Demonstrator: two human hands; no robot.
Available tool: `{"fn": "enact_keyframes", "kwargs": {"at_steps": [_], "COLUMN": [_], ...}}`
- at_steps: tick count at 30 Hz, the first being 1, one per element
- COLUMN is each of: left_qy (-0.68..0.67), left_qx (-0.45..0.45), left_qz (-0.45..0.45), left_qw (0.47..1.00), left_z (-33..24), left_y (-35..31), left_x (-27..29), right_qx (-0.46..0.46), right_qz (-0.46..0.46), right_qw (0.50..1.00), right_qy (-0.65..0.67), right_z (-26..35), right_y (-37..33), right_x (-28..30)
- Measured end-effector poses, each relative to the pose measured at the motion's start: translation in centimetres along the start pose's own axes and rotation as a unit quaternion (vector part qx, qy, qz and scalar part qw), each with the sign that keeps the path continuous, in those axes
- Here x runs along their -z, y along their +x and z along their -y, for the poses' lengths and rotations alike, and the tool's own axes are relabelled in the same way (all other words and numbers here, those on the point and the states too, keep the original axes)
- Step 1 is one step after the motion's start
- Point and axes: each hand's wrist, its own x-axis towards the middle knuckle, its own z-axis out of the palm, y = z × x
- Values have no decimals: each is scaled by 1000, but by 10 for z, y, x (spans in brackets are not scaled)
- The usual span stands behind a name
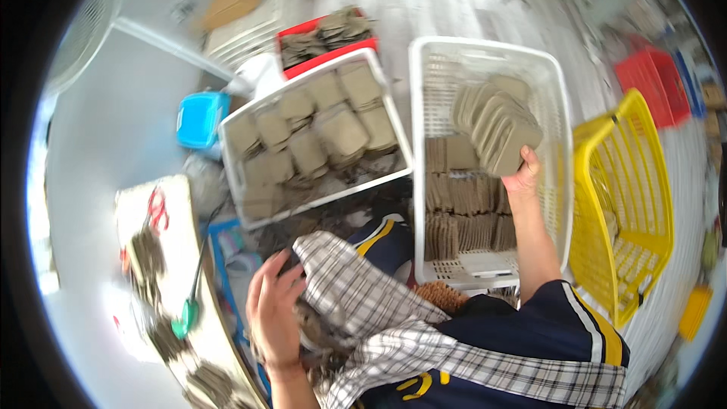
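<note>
In the white basket (556,106) on the right, my right hand (524,173) grips a fanned stack of flat, rounded taupe pieces (496,125) by its near end. Below that stack, rows of similar pieces (462,197) stand on edge, packed closely together. My left hand (274,310) is raised beside the plaid cloth (341,273) over my lap, slightly blurred, its fingers apart and nothing visible in them. Some greyish pieces (310,326) lie in a fold of that cloth, partly hidden.
A white tray (322,203) holds several stacks of taupe pieces, with a red bin (333,60) behind it. On the left, a narrow table (216,333) carries red scissors (157,208), a green-ended tool (184,320) and more pieces. A yellow basket (659,182) stands at right.
</note>
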Motion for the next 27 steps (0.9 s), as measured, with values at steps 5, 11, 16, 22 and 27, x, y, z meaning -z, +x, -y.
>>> {"fn": "enact_keyframes", "kwargs": {"at_steps": [5, 11, 16, 22, 27], "left_qy": [-392, -315, -392, -407, -290], "left_qx": [195, 86, 53, -67, -143], "left_qz": [283, 389, 308, 172, 11], "left_qw": [853, 861, 865, 895, 946], "left_z": [18, 10, 50, 65, 40], "left_y": [39, -21, -68, -124, -136], "left_x": [26, 128, 226, 286, 322], "right_qx": [10, 136, 172, 232, 359], "right_qz": [459, 882, 943, 957, 919], "right_qw": [817, 391, 246, 160, 161], "right_qy": [-348, -223, -143, -62, -33], "right_z": [-31, -112, -200, -290, -364], "right_y": [-69, -162, -217, -266, -273], "right_x": [-217, -395, -450, -478, -508]}}
